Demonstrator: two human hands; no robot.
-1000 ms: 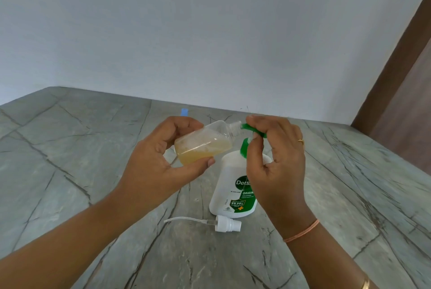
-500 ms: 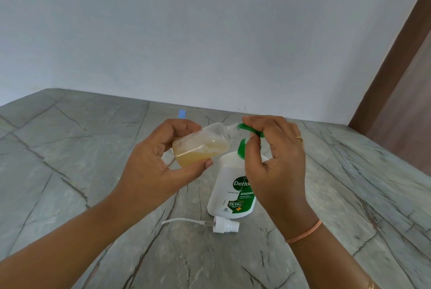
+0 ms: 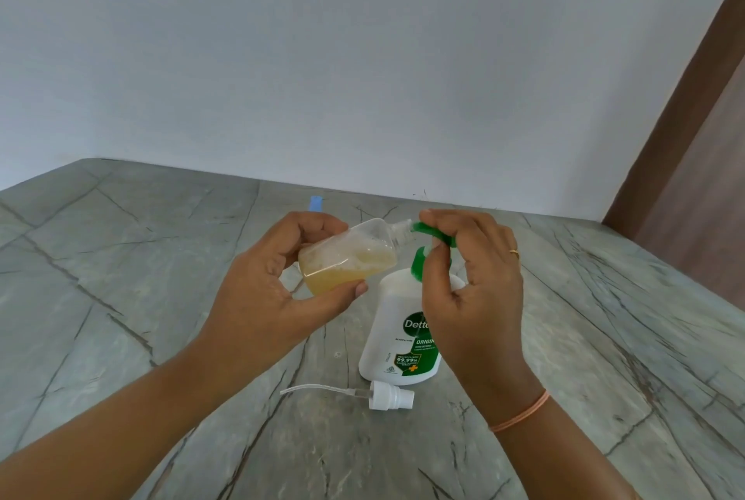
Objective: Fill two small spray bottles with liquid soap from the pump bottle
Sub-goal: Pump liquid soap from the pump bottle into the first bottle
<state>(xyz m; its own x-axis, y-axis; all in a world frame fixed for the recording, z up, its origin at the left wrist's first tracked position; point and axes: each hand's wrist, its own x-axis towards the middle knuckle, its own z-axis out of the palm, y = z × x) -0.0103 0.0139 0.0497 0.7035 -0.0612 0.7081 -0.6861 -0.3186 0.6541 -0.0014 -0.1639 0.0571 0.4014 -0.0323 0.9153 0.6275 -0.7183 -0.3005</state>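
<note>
Little had changed: left grip [image 3: 274, 290] still curled round the half-full bottle [image 3: 346, 257], right grip [image 3: 471, 298] still pinching the pump [image 3: 431, 231]; filling seemed unfinished.

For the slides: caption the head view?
Left hand holds a part-filled spray bottle at the green pump spout, right hand gripping it; spray cap on the counter.

A blue scrap [image 3: 315, 203] lies on the grey stone surface [image 3: 121, 265].

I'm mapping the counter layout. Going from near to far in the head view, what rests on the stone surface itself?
white spray cap with tube → white pump bottle → blue tag near the wall
</note>
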